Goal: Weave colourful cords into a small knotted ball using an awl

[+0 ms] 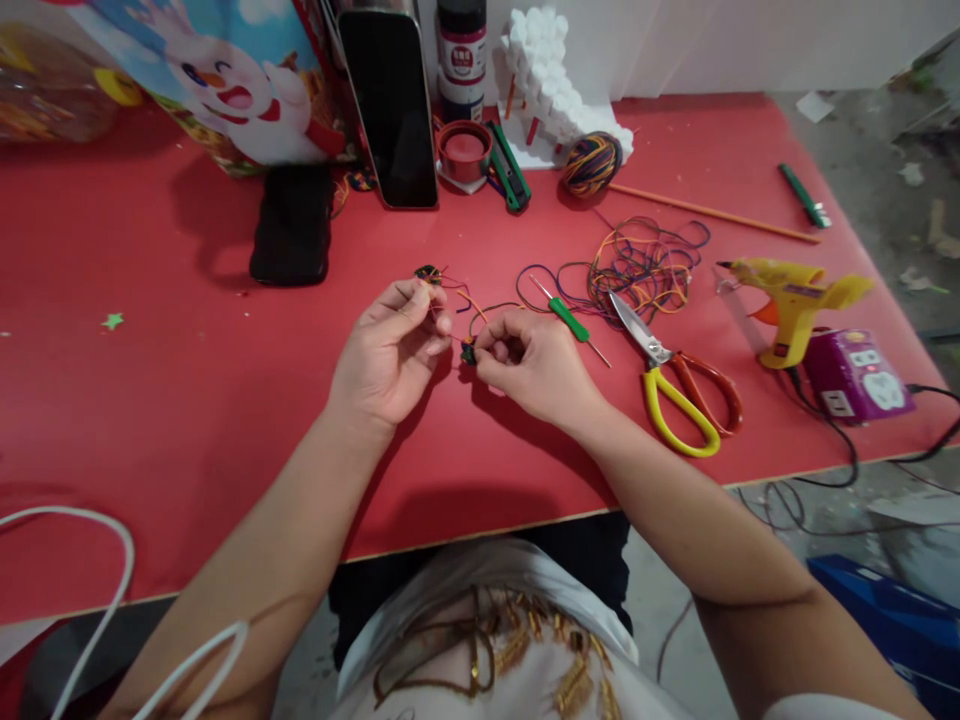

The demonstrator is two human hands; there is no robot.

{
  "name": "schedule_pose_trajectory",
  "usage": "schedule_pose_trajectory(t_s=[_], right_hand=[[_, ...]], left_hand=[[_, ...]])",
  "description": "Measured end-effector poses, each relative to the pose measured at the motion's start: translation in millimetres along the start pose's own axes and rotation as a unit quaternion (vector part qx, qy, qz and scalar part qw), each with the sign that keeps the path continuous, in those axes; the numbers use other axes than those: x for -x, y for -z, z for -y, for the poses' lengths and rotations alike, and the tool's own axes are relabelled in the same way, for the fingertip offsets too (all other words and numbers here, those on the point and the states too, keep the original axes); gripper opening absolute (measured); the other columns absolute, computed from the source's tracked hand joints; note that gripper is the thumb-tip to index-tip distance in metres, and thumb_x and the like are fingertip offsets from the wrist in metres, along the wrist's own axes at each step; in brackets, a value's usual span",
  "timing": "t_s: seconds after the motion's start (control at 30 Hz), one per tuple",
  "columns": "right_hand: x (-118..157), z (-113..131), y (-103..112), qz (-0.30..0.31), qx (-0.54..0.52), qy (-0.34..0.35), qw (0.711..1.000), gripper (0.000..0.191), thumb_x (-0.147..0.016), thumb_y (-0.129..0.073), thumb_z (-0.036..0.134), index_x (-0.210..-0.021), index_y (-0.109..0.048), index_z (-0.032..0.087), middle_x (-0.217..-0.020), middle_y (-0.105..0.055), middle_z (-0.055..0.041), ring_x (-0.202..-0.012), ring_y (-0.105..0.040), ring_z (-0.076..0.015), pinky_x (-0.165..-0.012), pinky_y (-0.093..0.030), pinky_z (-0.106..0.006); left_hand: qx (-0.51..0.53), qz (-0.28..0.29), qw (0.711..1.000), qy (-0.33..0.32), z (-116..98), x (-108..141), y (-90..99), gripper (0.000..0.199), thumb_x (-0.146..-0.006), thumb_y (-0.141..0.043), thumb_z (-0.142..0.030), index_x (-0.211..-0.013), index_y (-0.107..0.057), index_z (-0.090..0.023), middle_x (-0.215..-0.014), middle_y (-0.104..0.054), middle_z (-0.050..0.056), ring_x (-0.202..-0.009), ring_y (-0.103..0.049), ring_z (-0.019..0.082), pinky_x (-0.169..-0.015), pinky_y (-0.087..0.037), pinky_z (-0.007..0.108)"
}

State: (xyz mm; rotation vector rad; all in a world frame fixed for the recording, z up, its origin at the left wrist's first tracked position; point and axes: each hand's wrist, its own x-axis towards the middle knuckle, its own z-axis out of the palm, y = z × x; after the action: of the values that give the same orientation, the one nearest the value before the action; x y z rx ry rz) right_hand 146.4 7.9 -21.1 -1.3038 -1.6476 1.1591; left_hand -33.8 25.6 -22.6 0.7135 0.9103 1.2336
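Observation:
Thumb and fingers of my left hand (386,350) pinch a small dark knot of multicoloured cord (428,273), with loose orange and purple ends sticking out. To its right, my right hand (536,365) is closed in a pinch on a second small knotted piece of cord (468,351). Thin strands run between the two hands. A cord also leads off to a loose tangle of multicoloured cord (645,265) on the table. Just beyond my right hand lies a green-handled crochet hook (568,319), and beside it scissors (660,355) with one yellow and one red handle.
On the red table (187,420) stand a phone (391,110), a dark bottle (462,60), a cord ball (592,163) and a white model (547,70). A yellow glue gun (795,300) and a purple box (859,375) with cables sit right. A white cable (124,560) loops at lower left.

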Motion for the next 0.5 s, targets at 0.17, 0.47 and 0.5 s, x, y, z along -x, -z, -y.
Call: schedule_pose_trajectory(t_s=[0.17,0.47,0.5], right_hand=[[0,-1,1,-0.002,0.019,-0.003,1.0,0.009,-0.072,-0.065,0.01,-0.072,-0.066,0.018,-0.066,-0.059,0.0032,-0.061,-0.051,-0.0101,-0.06,-0.037,-0.026],[-6,-10,3,-0.095,-0.042,-0.015,0.994,0.005,-0.076,-0.065,0.016,-0.08,-0.068,0.018,-0.062,-0.053,0.0063,-0.057,-0.048,-0.0093,-0.056,-0.034,-0.025],[-7,-9,4,-0.105,-0.052,-0.022,0.993,0.004,-0.077,-0.066,0.017,-0.08,-0.068,0.018,-0.061,-0.053,0.0066,-0.056,-0.047,-0.009,-0.055,-0.033,-0.025]], left_hand=[[-0.037,-0.01,0.998,-0.057,-8,-7,14.8,0.029,-0.079,-0.095,-0.044,-0.082,-0.07,-0.03,-0.098,-0.07,0.002,-0.077,-0.062,0.014,-0.059,-0.047,0.03],[-0.058,-0.106,0.987,-0.105,-10,-7,16.7,0.022,-0.081,-0.091,-0.042,-0.084,-0.076,-0.026,-0.093,-0.077,0.003,-0.084,-0.07,0.015,-0.071,-0.059,0.026],[-0.078,-0.077,0.991,-0.073,-5,-3,9.2,0.022,-0.082,-0.089,-0.04,-0.085,-0.077,-0.022,-0.091,-0.077,0.003,-0.081,-0.071,0.015,-0.072,-0.06,0.026]])
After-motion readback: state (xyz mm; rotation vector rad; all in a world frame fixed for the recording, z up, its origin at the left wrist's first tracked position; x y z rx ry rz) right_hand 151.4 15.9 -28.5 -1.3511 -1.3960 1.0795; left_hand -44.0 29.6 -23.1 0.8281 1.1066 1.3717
